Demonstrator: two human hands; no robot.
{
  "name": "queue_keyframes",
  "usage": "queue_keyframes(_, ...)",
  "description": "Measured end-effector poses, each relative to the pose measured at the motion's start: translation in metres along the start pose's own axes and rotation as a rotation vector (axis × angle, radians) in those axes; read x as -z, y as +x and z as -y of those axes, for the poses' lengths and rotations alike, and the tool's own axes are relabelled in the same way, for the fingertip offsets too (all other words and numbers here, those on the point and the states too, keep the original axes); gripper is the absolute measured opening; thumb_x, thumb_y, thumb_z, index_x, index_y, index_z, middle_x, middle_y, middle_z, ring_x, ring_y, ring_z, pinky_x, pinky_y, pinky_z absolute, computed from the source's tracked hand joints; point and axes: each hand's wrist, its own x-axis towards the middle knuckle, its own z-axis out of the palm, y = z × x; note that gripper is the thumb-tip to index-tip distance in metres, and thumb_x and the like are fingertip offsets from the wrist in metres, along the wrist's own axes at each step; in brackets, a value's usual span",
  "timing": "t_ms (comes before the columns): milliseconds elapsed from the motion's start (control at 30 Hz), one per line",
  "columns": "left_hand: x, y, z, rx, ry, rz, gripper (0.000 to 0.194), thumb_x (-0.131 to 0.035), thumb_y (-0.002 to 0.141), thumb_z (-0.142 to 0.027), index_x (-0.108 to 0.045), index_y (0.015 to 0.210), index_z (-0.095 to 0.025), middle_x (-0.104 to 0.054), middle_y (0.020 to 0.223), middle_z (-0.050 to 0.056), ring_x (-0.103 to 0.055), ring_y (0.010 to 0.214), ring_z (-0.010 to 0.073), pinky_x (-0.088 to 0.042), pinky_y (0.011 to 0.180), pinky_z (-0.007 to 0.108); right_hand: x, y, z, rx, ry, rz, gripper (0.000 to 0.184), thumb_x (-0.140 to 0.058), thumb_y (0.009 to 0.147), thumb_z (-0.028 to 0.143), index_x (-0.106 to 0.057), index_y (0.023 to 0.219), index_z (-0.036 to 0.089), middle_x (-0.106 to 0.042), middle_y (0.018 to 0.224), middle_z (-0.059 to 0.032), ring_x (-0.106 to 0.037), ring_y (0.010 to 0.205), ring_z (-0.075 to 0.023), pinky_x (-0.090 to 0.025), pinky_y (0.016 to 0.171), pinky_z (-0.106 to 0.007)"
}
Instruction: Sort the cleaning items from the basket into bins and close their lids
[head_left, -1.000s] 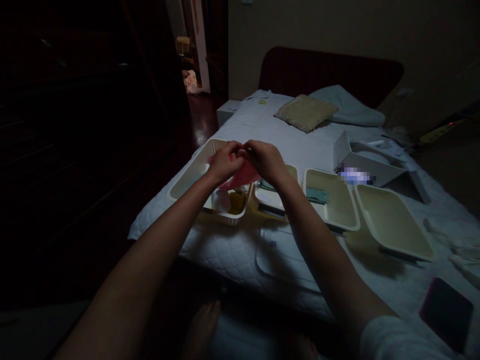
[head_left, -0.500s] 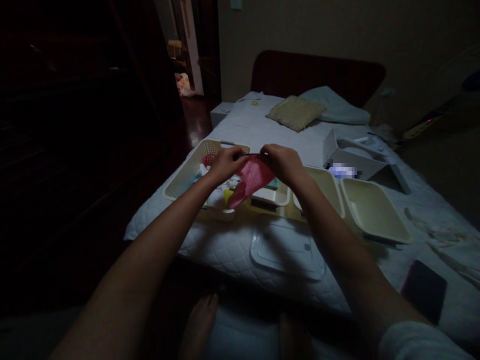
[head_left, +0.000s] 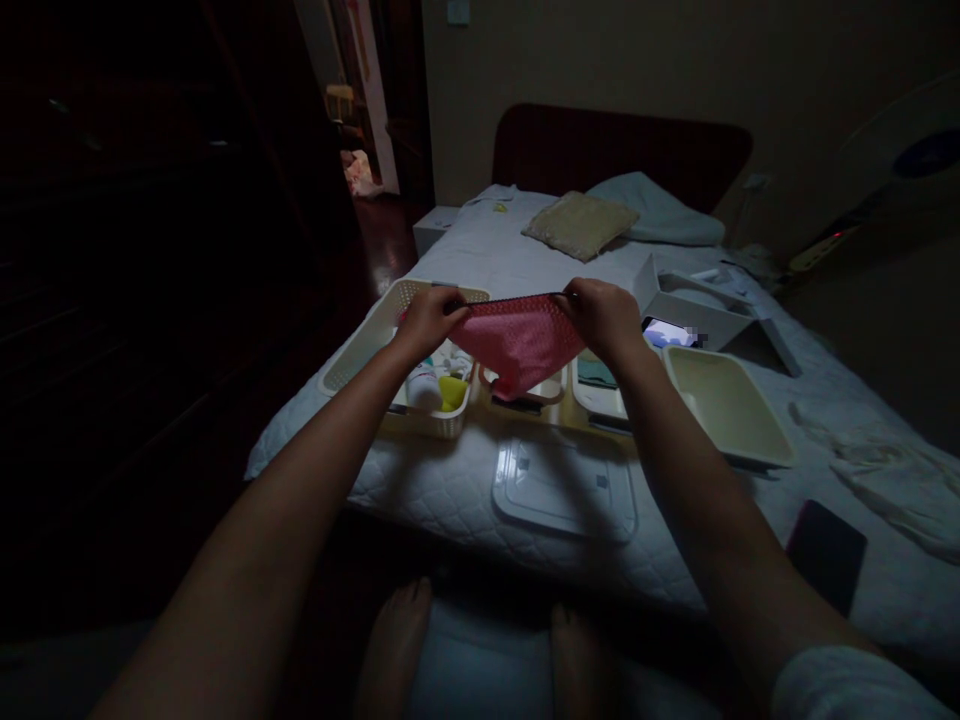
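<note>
Tan cushion (head_left: 579, 224) | pale cloth (head_left: 664, 215) (partly behind it) | dark-red headboard (head_left: 600, 150) | white nightstand (head_left: 432, 234)

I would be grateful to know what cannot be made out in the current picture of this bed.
All in the head view:
Inside of the bin behind the pink cloth: largely hidden by the cloth.
Part of the basket's contents: hidden by the left hand.
Lit screen's content: too small, partly pixelated.
Sleeve: cut off by the bottom edge.

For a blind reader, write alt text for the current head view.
Left hand and right hand stretch a pink garment by its dark-edged top, above a perforated basket and cream bins on a bed in a dim room.
</note>
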Motion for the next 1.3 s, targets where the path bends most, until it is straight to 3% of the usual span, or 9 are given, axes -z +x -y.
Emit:
queue_keyframes(267, 0.003, 0.009, -0.001, 0.05, -0.037, -0.126, 0.015, -0.057, 0.071, -0.025, -0.063, 0.079, -0.014, -0.063, 0.079, 0.003, -0.056, 0.076, 0.0155, -0.044, 0.075, 0.028, 0.01, -0.003, -0.009, -0.074, 0.037, -0.092, 0.033, -0.039, 0.089, 0.041, -0.061, 0.086, 0.017, -0.065, 0.083, -0.0113, -0.056, 0.077, -0.0219, -0.034, 0.064, -0.029)
queue_keyframes(633, 0.009, 0.017, -0.007, 0.184, -0.319, -0.362, 0.014, -0.058, 0.072, -0.028, -0.056, 0.078, -0.016, -0.055, 0.071, -0.001, -0.053, 0.072, 0.0119, -0.044, 0.066, 0.022, 0.01, -0.003, -0.015, -0.096, 0.133, -0.219, 0.036, -0.027, 0.093, 0.037, -0.058, 0.098, 0.018, -0.063, 0.089, -0.0109, -0.056, 0.082, -0.0213, -0.039, 0.069, -0.03)
queue_keyframes(867, 0.015, 0.016, -0.004, 0.253, -0.366, -0.418, 0.014, -0.058, 0.072, -0.029, -0.054, 0.076, -0.016, -0.054, 0.071, -0.001, -0.053, 0.071, 0.0116, -0.044, 0.063, 0.021, 0.0, 0.003, -0.019, -0.146, 0.291, -0.275, 0.038, -0.028, 0.093, 0.039, -0.057, 0.101, 0.016, -0.062, 0.084, -0.0099, -0.056, 0.079, -0.02, -0.041, 0.071, -0.031)
queue_keyframes(1133, 0.014, 0.019, 0.003, 0.236, -0.334, -0.447, 0.012, -0.05, 0.073, -0.02, -0.056, 0.082, -0.016, -0.058, 0.077, 0.0, -0.056, 0.076, 0.0119, -0.046, 0.067, 0.021, -0.016, 0.011, -0.036, -0.162, 0.355, -0.314, 0.045, -0.021, 0.093, 0.04, -0.057, 0.103, 0.014, -0.061, 0.09, -0.0121, -0.056, 0.084, -0.0202, -0.043, 0.073, -0.034)
queue_keyframes(1300, 0.017, 0.019, -0.006, 0.304, -0.437, -0.511, 0.008, -0.053, 0.069, -0.02, -0.055, 0.076, -0.016, -0.057, 0.073, -0.001, -0.055, 0.074, 0.0122, -0.045, 0.066, 0.02, -0.015, 0.009, -0.036, -0.261, 0.507, -0.377, 0.043, -0.03, 0.09, 0.05, -0.056, 0.095, 0.015, -0.057, 0.08, -0.0068, -0.055, 0.079, -0.0178, -0.043, 0.071, -0.032)
